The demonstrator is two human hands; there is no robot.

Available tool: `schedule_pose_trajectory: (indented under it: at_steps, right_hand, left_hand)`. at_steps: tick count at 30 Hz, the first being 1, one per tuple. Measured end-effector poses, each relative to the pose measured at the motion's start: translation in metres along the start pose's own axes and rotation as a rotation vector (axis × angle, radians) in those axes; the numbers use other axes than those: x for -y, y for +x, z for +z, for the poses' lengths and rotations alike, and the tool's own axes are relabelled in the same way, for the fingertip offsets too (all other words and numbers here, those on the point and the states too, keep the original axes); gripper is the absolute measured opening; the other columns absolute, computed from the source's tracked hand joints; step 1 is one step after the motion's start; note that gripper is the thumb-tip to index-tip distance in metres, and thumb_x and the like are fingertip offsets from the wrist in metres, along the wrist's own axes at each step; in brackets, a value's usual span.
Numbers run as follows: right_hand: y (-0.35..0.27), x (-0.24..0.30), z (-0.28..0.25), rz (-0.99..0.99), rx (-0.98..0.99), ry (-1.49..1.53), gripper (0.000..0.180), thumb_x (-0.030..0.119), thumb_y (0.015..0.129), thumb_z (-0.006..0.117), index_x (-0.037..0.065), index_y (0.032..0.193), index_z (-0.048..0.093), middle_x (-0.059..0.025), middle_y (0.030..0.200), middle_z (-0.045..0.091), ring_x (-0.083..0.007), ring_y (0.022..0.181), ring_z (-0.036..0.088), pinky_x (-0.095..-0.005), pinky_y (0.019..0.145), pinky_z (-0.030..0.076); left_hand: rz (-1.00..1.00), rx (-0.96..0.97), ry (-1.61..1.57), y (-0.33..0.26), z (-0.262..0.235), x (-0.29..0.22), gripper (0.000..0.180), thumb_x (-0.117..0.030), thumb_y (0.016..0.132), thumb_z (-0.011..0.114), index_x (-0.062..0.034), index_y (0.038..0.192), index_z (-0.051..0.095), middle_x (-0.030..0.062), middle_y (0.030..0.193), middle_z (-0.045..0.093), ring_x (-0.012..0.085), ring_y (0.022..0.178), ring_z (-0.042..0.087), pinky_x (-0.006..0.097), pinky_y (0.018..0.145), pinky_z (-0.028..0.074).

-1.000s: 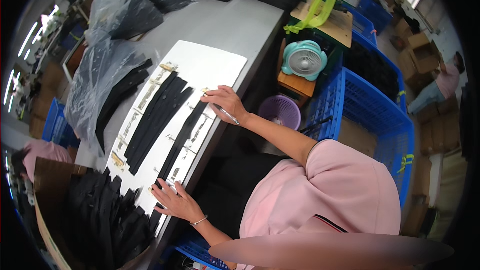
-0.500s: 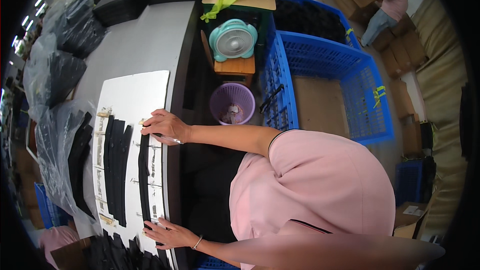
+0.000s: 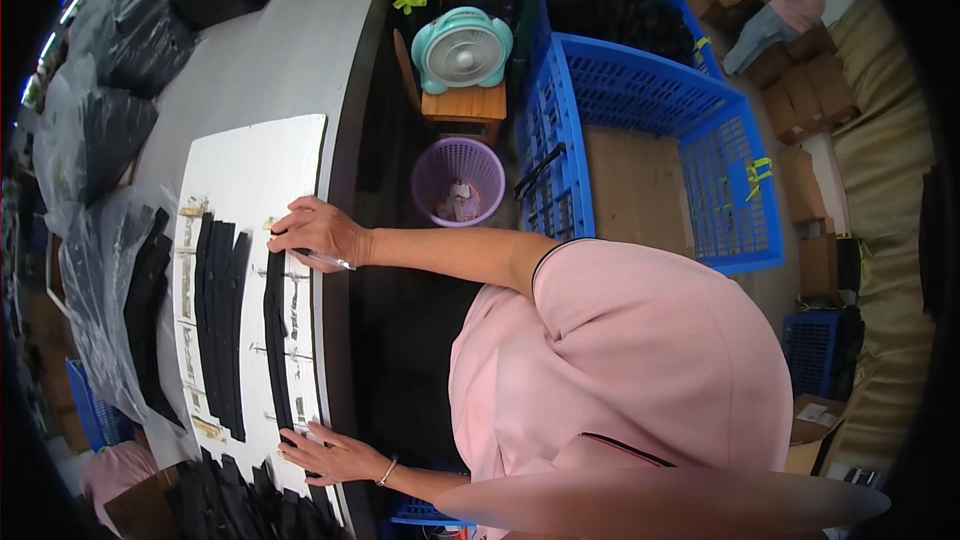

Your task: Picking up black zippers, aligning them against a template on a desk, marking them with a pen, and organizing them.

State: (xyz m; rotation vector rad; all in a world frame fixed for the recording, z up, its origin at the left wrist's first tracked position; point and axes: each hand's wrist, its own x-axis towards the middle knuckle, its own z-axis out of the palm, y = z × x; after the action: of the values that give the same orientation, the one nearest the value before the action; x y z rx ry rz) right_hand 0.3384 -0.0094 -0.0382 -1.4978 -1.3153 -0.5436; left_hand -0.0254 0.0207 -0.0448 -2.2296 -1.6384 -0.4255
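A long black fabric strip (image 3: 276,335) lies along the near part of a white board (image 3: 258,155) with dark markings. My right hand (image 3: 328,230), reaching in above, has its fingers bent down at the strip's upper end. A slim pen-like tool (image 3: 332,261) sticks out from under that hand, seemingly held in it. My left hand (image 3: 335,455), with a bracelet at the wrist, rests with its fingers spread over the strip's lower end. Several more black strips (image 3: 222,330) lie side by side farther in on the board.
Loose black strips (image 3: 235,500) are heaped at the board's lower end. Clear plastic bags (image 3: 80,240) line the grey table's (image 3: 270,50) far side. Past the table edge are a purple basket (image 3: 458,155), a turquoise fan (image 3: 463,52) and a large blue crate (image 3: 580,210). Another person handles cartons.
The whole view has shifted slightly, so things sit a little higher and more to the left. Both hands stay at the two ends of the strip.
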Motion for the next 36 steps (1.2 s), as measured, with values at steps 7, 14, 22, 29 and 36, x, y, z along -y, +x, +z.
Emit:
schedule_pose_trajectory:
  at_steps: [7, 14, 22, 29, 36]
  right_hand:
    - [0.007, 0.008, 0.004, 0.061, 0.022, 0.052, 0.029, 0.005, 0.079, 0.077, 0.014, 0.107, 0.072, -0.0056, 0.105, 0.073, -0.0214, 0.103, 0.068, -0.04, 0.101, 0.048]
    - [0.019, 0.047, 0.007, 0.169, 0.249, 0.18, 0.027, 0.014, 0.093, 0.068, 0.014, 0.12, 0.072, -0.0069, 0.109, 0.071, -0.0275, 0.103, 0.064, -0.0385, 0.1, 0.047]
    - [0.034, 0.135, 0.027, 0.439, 0.534, 0.892, 0.024, 0.016, 0.102, 0.063, 0.002, 0.12, 0.07, -0.0042, 0.104, 0.073, -0.0083, 0.079, 0.064, -0.0217, 0.071, 0.051]
    - [0.031, 0.193, 0.068, 0.562, 0.768, 0.948, 0.019, 0.02, 0.099, 0.065, 0.002, 0.102, 0.072, 0.0011, 0.076, 0.065, -0.0033, 0.067, 0.054, -0.0208, 0.059, 0.039]
    - [0.015, 0.183, 0.097, 0.398, 0.873, 0.766, 0.029, 0.021, 0.1, 0.064, -0.006, 0.092, 0.07, 0.0011, 0.091, 0.069, -0.0069, 0.063, 0.054, -0.023, 0.06, 0.043]
  left_hand:
    - [-0.016, -0.01, -0.018, 0.0, -0.004, 0.003, 0.059, -0.056, 0.107, 0.037, -0.0219, 0.154, 0.047, 0.0069, 0.159, 0.043, 0.0274, 0.148, 0.039, 0.066, 0.115, 0.022]
    - [-0.029, -0.012, -0.17, 0.002, -0.024, -0.015, 0.051, -0.039, 0.101, 0.058, -0.0183, 0.147, 0.053, 0.0103, 0.153, 0.049, 0.0269, 0.145, 0.041, 0.063, 0.112, 0.024]
    - [-0.097, -0.032, -0.269, 0.003, -0.029, -0.021, 0.059, -0.043, 0.093, 0.068, -0.0181, 0.145, 0.055, 0.0112, 0.153, 0.048, 0.029, 0.145, 0.041, 0.062, 0.117, 0.018]
    - [-0.177, -0.009, -0.349, 0.0, -0.035, -0.018, 0.056, -0.044, 0.095, 0.066, -0.0213, 0.146, 0.055, 0.0085, 0.154, 0.048, 0.0279, 0.146, 0.04, 0.06, 0.118, 0.014]
    - [-0.183, -0.014, -0.396, 0.002, -0.035, -0.018, 0.059, -0.044, 0.093, 0.069, -0.0193, 0.145, 0.056, 0.0083, 0.154, 0.048, 0.0275, 0.147, 0.039, 0.059, 0.119, 0.011]
